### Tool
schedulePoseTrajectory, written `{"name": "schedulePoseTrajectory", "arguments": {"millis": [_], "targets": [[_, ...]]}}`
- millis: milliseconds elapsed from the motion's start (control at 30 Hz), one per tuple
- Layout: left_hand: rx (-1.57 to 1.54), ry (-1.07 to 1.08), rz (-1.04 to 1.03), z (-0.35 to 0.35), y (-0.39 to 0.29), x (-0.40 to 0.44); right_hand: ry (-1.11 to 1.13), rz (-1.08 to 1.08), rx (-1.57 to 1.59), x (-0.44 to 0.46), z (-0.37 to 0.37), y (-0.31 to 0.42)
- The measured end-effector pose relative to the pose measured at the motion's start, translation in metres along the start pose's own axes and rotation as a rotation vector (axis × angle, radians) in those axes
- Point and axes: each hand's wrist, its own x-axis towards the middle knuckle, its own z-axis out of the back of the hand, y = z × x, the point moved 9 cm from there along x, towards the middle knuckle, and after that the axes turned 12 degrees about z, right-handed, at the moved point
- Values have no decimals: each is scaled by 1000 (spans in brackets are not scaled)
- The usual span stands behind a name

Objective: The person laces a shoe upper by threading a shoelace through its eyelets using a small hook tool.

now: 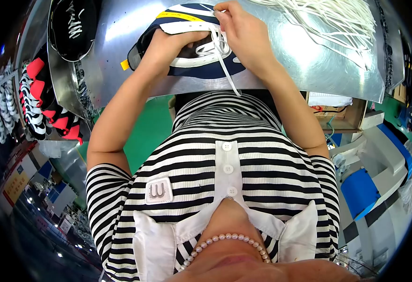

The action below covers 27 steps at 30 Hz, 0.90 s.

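A navy shoe upper (189, 70) with white eyelet strips and a yellow stripe lies on the metal table in front of me. My left hand (168, 47) reaches into its opening, with the thumb along the white eyelet strip and the other fingers partly hidden inside; it grips the upper. A white shoelace (225, 70) is threaded through some eyelets, looped in the middle, and one end hangs over the table's front edge. My right hand (243, 35) is at the upper's right end, thumb and forefinger pinched together on a part of the lace.
A bundle of loose white laces (328, 23) spreads across the back right of the metal table (295, 75). To the left stands a rack part holding a black piece with white lacing (74, 30). Red, black and white pieces (34, 94) hang beyond it. A wooden drawer (339, 120) sits under the table.
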Motion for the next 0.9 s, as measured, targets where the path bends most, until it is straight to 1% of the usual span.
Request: {"name": "schedulePoseTrajectory", "arguments": {"millis": [67, 100, 133, 167, 200, 233, 267, 300, 367, 400, 433, 467, 500, 533, 600, 633, 667, 700, 733, 767, 800, 833, 867, 900], "targets": [[26, 170, 91, -3, 9, 4, -87, 26, -173, -2, -1, -3], [-16, 237, 150, -8, 2, -15, -92, 21, -174, -1, 2, -1], [-29, 555, 100, -15, -6, -28, -34, -50, -147, 0, 2, -3], [-176, 633, -47, -9, -20, -49, 23, -120, -117, 0, 0, -6], [-381, 346, -39, 22, -30, -73, 17, -126, -115, 1, 0, -7], [-643, 429, -285, 53, -60, -93, 13, -168, -116, 0, -1, -10], [-1185, 711, -249, 85, -74, -116, 14, -208, -116, -1, -3, -13], [-1098, 676, -559, 123, -104, -144, 19, -205, -110, -1, -5, -13], [-972, 658, -804, 149, -115, -171, -88, -161, -142, 0, 3, -10], [-703, 321, -815, 130, -97, -158, -85, -150, -136, 1, 3, -8], [-332, -56, -754, 111, -78, -145, -86, -149, -120, 2, 4, -7], [-38, -335, -637, 92, -58, -133, -85, -147, -104, 1, 6, -7], [307, -158, -589, 44, -50, -112, -137, -91, -62, 0, 8, -7], [623, -216, -877, 15, -49, -114, -133, -81, -59, 2, 11, -7], [826, -389, -975, -12, -41, -112, -203, -118, 295, 0, 17, -12], [825, -394, -970, -16, -35, -107, -235, -88, 366, -1, 20, -12], [764, -390, -933, -16, -28, -100, -229, -86, 370, -4, 23, -9], [704, -386, -896, -14, -25, -94, -225, -117, 394, -10, 29, -2], [703, -390, -893, -14, -24, -91, -223, -149, 417, -17, 33, 3], [700, -379, -882, -15, -22, -89, -204, -168, 510, -25, 33, 6], [696, -367, -870, -17, -19, -88, -200, -172, 512, -33, 34, 11], [697, -412, -776, -13, -17, -83, -148, -111, 424, -39, 35, 21], [697, -413, -776, -15, -19, -84, -99, -48, 334, -44, 35, 31], [638, -404, -642, -10, -15, -77, -30, -62, 294, -54, 30, 34]]}}
